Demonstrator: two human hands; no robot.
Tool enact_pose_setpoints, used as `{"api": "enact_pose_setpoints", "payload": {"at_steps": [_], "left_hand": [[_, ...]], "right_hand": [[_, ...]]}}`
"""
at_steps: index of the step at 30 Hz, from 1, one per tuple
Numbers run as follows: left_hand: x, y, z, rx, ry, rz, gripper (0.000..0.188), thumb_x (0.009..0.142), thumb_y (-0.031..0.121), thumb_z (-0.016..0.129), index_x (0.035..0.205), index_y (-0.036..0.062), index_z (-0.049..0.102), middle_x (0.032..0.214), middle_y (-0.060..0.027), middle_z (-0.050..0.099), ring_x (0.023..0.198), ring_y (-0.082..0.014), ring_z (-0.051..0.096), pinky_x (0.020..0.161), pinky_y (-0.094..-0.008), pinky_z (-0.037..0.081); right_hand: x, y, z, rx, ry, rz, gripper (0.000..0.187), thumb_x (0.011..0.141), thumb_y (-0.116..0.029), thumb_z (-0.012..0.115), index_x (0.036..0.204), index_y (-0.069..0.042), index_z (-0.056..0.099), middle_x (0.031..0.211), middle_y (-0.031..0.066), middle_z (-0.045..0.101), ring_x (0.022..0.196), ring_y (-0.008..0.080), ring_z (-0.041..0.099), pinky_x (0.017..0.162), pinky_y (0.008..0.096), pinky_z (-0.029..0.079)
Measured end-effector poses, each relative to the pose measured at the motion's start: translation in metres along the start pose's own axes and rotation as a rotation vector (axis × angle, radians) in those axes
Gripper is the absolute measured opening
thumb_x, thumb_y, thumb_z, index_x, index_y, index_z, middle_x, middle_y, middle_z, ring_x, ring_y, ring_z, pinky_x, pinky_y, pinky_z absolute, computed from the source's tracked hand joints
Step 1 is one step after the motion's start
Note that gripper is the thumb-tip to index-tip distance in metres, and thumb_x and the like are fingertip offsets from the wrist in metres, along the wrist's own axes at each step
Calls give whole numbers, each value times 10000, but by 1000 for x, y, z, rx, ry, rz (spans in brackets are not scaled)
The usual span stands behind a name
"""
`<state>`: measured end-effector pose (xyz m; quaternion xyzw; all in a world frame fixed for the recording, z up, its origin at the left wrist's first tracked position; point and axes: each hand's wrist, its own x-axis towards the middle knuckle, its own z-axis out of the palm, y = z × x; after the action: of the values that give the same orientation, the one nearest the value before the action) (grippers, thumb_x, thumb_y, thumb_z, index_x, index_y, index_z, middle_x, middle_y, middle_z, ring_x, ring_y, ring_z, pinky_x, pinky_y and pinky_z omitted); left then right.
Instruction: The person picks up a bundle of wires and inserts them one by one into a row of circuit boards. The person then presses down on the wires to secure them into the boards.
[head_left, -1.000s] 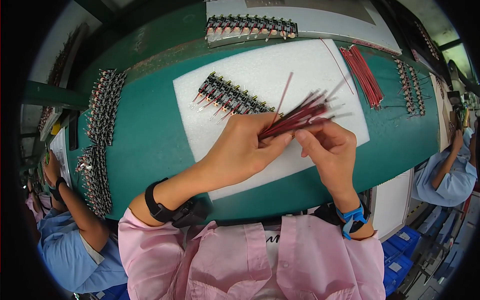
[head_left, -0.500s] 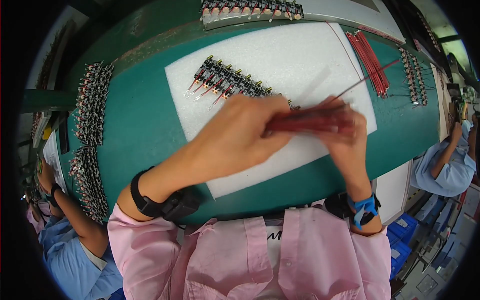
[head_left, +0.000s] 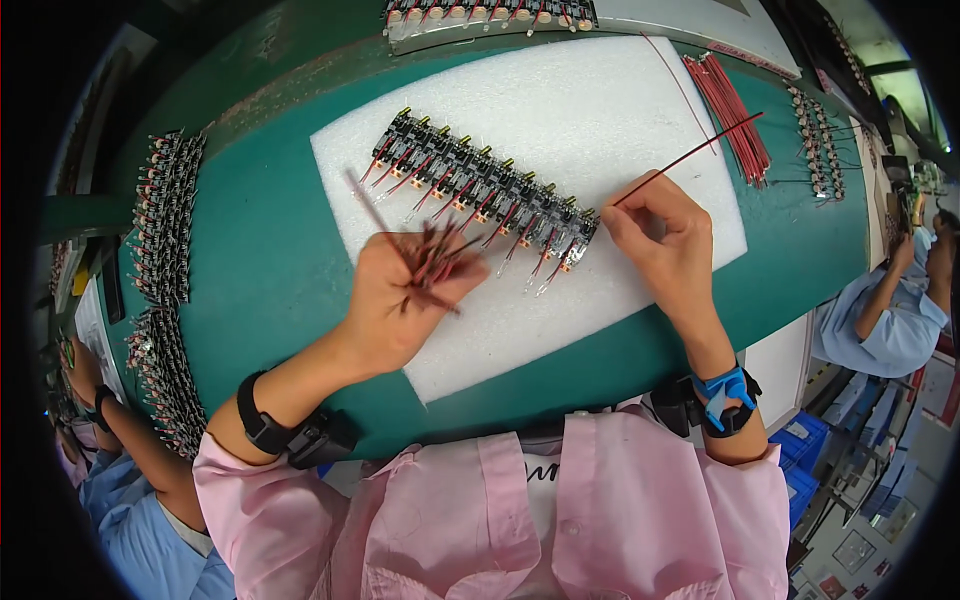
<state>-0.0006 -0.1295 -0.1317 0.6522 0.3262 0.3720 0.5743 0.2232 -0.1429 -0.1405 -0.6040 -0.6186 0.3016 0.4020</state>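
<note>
My left hand (head_left: 385,305) is closed around a bundle of thin dark red wires (head_left: 436,262), its ends fanned out and blurred, over the left part of a white foam sheet (head_left: 570,90). Between thumb and forefinger my right hand (head_left: 670,240) pinches a single dark red wire (head_left: 700,148), which slants up to the right. On the foam, between the hands, a row of small black circuit boards (head_left: 485,185) lies diagonally. Yellow parts line its far edge, and short red and black leads with clear tips stick out on the near side.
More red wires (head_left: 728,120) lie in a pile on the green table (head_left: 265,270) at the right, beside strips of small parts (head_left: 818,145). Stacked circuit-board rows (head_left: 168,220) line the left edge. Another row (head_left: 490,14) sits at the back. Co-workers are on both sides.
My hands have moved apart: the left went left with the wire bundle, the right now holds one wire away from it. The whole row of boards has come into sight.
</note>
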Motion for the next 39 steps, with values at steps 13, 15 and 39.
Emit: {"api": "enact_pose_setpoints", "payload": {"at_steps": [13, 15, 39], "left_hand": [[28, 19, 10, 916, -289, 599, 333, 635, 224, 648, 568, 25, 390, 925, -123, 545, 899, -302, 528, 689, -392, 438], [28, 16, 9, 922, -317, 570, 332, 635, 223, 649, 567, 24, 392, 958, -127, 542, 945, -310, 508, 718, -397, 431], [38, 7, 8, 911, -350, 513, 324, 635, 210, 645, 575, 6, 401, 1002, -136, 552, 1027, -325, 480, 784, -414, 422]], "right_hand": [[-1, -3, 0, -27, -1, -2, 48, 676, -13, 582, 655, 2, 542, 643, -7, 484, 574, 46, 436, 497, 186, 322], [-1, 0, -1, -28, 2, -18, 44, 676, -14, 581, 658, 2, 544, 646, -7, 486, 574, 47, 435, 495, 187, 322], [8, 5, -8, -247, -11, -291, 83, 636, 19, 603, 713, 9, 574, 705, 65, 529, 623, 156, 508, 538, 236, 390]]}}
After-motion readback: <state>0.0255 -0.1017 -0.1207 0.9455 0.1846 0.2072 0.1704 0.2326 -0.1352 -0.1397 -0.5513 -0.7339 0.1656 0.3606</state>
